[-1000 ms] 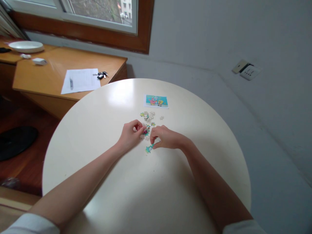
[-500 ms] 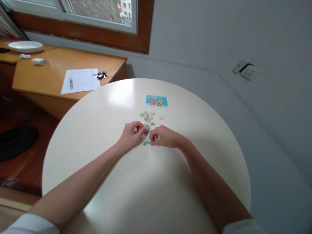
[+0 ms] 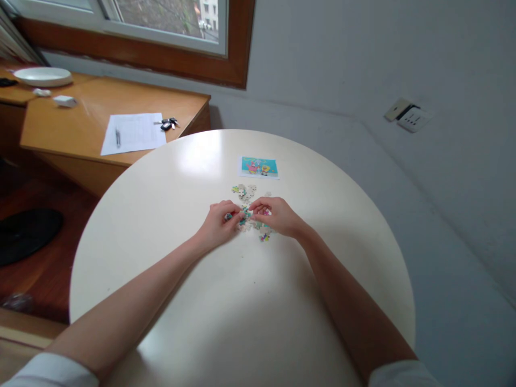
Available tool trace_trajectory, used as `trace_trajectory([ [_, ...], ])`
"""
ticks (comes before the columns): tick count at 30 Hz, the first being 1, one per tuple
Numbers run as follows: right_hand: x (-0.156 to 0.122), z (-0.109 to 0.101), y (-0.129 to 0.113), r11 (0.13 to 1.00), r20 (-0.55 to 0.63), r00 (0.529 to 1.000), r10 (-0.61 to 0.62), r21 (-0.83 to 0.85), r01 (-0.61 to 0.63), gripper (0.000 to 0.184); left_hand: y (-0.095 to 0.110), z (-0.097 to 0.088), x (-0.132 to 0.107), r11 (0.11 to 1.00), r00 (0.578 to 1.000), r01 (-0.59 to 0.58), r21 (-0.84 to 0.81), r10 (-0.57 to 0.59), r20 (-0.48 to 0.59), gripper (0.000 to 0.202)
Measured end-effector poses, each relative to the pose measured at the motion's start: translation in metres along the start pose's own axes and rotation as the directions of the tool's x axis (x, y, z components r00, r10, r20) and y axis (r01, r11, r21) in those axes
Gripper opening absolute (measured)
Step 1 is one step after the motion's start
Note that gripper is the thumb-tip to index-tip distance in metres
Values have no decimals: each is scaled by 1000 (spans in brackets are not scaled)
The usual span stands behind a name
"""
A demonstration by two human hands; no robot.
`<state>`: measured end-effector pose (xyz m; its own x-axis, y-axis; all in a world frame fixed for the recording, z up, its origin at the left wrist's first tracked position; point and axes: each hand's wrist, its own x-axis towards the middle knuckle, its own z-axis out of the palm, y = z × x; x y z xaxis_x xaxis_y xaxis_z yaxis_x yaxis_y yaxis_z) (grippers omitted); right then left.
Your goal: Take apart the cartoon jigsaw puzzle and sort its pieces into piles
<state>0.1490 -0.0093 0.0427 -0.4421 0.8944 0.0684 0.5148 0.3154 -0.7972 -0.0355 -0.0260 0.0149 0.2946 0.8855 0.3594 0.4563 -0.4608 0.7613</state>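
Note:
Small jigsaw puzzle pieces [image 3: 244,192] lie in a loose pile near the middle of the round white table [image 3: 250,322], some grey side up and others showing colour. My left hand [image 3: 222,221] pinches a teal puzzle piece [image 3: 244,216] between thumb and forefinger at the pile's left. From the right, my right hand [image 3: 278,216] meets it with thumb and forefinger curled at the same spot; a small piece seems to be between them, partly hidden. Below the right hand lies a yellow and purple piece [image 3: 264,237]. Beyond the pile rests a picture card [image 3: 258,167] with two cartoon figures on teal.
At the left a wooden desk [image 3: 88,126] carries a paper sheet [image 3: 135,134], a pen [image 3: 117,137], keys [image 3: 167,124] and a white dish [image 3: 44,77]. A wall with a socket [image 3: 413,119] stands at the right; a window [image 3: 169,21] is behind.
My right hand has moved slightly up from the lower pile to my left fingertips. Pieces under it now show, the yellow and purple one among them. My left hand has barely shifted.

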Motion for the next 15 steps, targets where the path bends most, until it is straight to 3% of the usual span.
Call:
trace_trajectory([
  [4,0,0,3,998,-37,999,10,-68,-13,7,3,-1,0,1000,999,-5,-3,5,39,22],
  [8,3,0,8,990,-87,996,29,-138,-41,10,6,-2,-1,1000,1000,26,-8,-26,-13,30],
  [15,6,11,17,940,-228,969,-97,-341,14,27,6,0,-1,994,989,107,8,-105,-105,33],
])
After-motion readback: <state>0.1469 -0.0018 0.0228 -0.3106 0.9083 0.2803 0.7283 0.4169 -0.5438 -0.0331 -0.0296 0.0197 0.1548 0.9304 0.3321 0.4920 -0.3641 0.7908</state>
